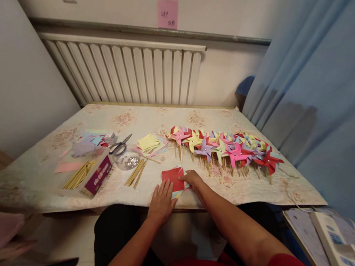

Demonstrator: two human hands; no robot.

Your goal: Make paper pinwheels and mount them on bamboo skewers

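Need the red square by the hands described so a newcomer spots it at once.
On the floral tablecloth, go to the middle of the near edge. A small paper stack lies there, touched by the left hand and the right hand. The red square is its top sheet: flat, unlike the folded pinwheels farther right.

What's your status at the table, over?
Left hand rests on red paper. Right hand at its right edge. Sticks left, pinwheels right, both clear of the paper.
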